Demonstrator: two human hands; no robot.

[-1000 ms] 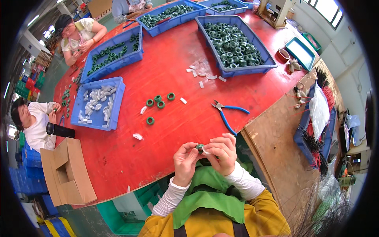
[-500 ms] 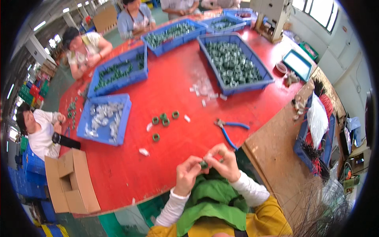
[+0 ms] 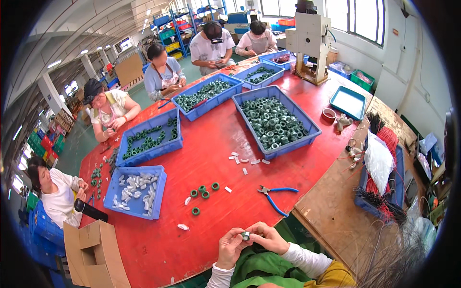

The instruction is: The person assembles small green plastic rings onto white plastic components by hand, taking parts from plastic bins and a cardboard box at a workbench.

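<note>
Hands, left (image 3: 231, 246) and right (image 3: 265, 237), pinch a small dark ring (image 3: 245, 235), its axis seemingly pointing upward.

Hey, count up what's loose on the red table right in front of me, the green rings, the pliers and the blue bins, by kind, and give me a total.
Loose green rings in the near cluster: 5
Blue-handled pliers: 1
Blue bins on the red table: 6 that I can make out
Total: 12
Both hands, left hand and right hand, pinch one small part together, not counted.
</note>
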